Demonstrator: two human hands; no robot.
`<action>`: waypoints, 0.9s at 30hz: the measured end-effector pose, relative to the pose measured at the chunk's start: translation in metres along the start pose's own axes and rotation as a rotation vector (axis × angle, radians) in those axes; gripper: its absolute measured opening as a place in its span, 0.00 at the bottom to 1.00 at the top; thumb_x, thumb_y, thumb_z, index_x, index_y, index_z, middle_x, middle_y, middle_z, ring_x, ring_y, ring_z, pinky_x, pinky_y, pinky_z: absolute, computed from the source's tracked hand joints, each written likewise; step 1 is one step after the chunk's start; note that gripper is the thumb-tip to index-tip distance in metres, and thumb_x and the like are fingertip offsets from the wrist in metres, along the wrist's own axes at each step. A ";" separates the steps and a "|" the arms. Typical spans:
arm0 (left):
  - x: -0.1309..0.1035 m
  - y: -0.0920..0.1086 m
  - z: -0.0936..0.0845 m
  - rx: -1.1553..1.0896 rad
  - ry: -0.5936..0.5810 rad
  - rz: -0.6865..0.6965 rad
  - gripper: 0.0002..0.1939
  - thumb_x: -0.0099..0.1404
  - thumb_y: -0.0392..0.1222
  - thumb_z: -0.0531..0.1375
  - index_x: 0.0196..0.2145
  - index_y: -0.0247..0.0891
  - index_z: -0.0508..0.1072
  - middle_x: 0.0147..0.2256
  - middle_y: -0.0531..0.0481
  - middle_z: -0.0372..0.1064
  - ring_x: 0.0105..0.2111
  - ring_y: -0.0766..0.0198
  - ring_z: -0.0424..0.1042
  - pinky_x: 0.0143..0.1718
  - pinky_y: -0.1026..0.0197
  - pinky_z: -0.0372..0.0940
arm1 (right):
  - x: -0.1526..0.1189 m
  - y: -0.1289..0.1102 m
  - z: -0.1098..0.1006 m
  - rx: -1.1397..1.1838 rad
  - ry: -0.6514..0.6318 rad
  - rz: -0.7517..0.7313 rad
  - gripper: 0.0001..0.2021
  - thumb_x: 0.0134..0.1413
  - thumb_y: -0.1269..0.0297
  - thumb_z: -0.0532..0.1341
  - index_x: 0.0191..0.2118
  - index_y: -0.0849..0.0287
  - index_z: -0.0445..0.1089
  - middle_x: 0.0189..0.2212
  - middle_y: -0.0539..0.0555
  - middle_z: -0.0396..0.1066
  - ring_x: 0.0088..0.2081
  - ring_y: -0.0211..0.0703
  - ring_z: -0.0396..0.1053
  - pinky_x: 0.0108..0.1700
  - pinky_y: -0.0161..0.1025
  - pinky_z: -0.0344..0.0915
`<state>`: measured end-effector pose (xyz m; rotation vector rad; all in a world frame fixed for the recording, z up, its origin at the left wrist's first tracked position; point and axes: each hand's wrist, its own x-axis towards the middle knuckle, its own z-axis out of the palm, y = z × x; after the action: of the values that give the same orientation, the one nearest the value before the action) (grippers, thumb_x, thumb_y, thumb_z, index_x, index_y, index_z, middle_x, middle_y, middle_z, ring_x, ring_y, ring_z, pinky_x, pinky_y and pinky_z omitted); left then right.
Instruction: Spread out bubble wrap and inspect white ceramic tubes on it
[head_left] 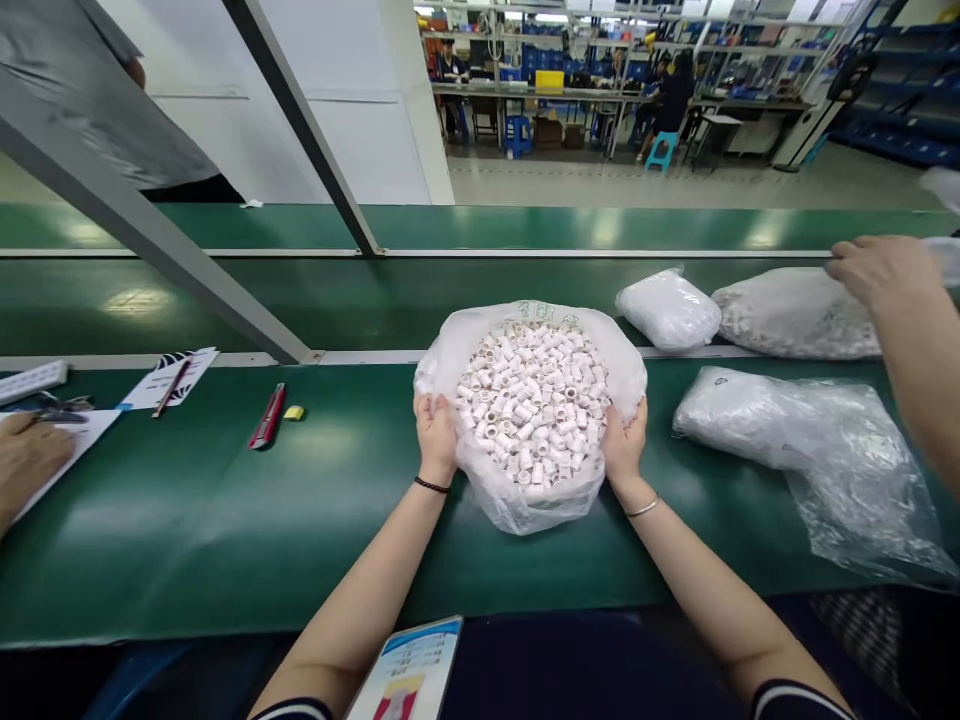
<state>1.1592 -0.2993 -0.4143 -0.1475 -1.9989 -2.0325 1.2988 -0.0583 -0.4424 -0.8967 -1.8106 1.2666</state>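
A translucent plastic bag [510,510] stands open on the green work surface [330,510], filled with small white tubular parts [532,400]. On its left side, my left hand [435,438] grips the bag's edge, a dark beaded band round the wrist. The right side of the bag is held by my right hand [625,440], with a thin bangle on that wrist. Green writing shows on the bag's far rim.
Right of the bag lie a white packet [669,310], a filled bag [799,312] and clear packaging [810,430], near another person's hand [885,268]. To the left are a red cutter [268,416], a yellow piece [294,412], papers [169,380] and another person's hand [30,455].
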 end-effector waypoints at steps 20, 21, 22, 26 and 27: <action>0.135 -0.020 0.151 0.335 0.174 -0.122 0.10 0.72 0.39 0.46 0.40 0.35 0.65 0.61 0.36 0.51 0.63 0.59 0.54 0.67 0.58 0.49 | 0.180 -0.011 0.126 -0.160 0.060 -0.022 0.30 0.58 0.61 0.48 0.63 0.71 0.53 0.64 0.73 0.50 0.67 0.55 0.48 0.67 0.58 0.48; 0.140 -0.021 0.158 0.350 0.182 -0.128 0.11 0.72 0.39 0.46 0.40 0.34 0.66 0.62 0.36 0.50 0.64 0.58 0.53 0.68 0.57 0.48 | 0.188 -0.013 0.132 -0.173 0.052 -0.022 0.29 0.58 0.62 0.48 0.63 0.71 0.54 0.63 0.73 0.51 0.67 0.56 0.49 0.67 0.59 0.48; 0.145 -0.022 0.163 0.364 0.188 -0.134 0.12 0.73 0.39 0.46 0.40 0.33 0.66 0.63 0.35 0.49 0.64 0.57 0.51 0.68 0.56 0.47 | 0.195 -0.015 0.136 -0.185 0.046 -0.021 0.29 0.58 0.63 0.48 0.63 0.72 0.54 0.63 0.74 0.51 0.67 0.56 0.49 0.67 0.59 0.48; 0.168 -0.021 0.170 0.408 0.146 -0.128 0.13 0.72 0.39 0.46 0.41 0.32 0.67 0.61 0.32 0.51 0.62 0.55 0.56 0.66 0.54 0.51 | 0.218 -0.024 0.141 -0.242 -0.005 -0.040 0.26 0.57 0.63 0.51 0.58 0.75 0.58 0.63 0.77 0.51 0.66 0.58 0.51 0.66 0.58 0.49; 0.174 -0.018 0.166 0.420 0.117 -0.117 0.13 0.72 0.39 0.46 0.40 0.32 0.68 0.59 0.32 0.55 0.59 0.55 0.59 0.65 0.53 0.54 | 0.222 -0.026 0.137 -0.262 -0.035 -0.050 0.25 0.56 0.63 0.52 0.56 0.75 0.60 0.61 0.77 0.53 0.64 0.59 0.53 0.66 0.58 0.51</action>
<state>0.9672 -0.1578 -0.3794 0.1752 -2.3477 -1.5909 1.0696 0.0653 -0.4109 -0.9678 -2.0457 1.0349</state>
